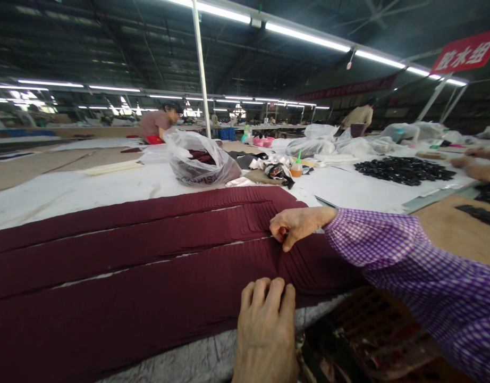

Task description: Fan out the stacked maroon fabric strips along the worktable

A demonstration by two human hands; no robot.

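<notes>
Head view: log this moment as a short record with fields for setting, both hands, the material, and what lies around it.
setting: large workshop, long white table
left hand: lies flat, fingertips on the near edge of the maroon pieces
right hand: in a purple checked sleeve, pinches the pieces at a gap between rows
material: maroon pieces overlapped in long rows
behind: plastic bag holding maroon material, small bottle
right: black pieces spread on the table
others: person at a far table
</notes>
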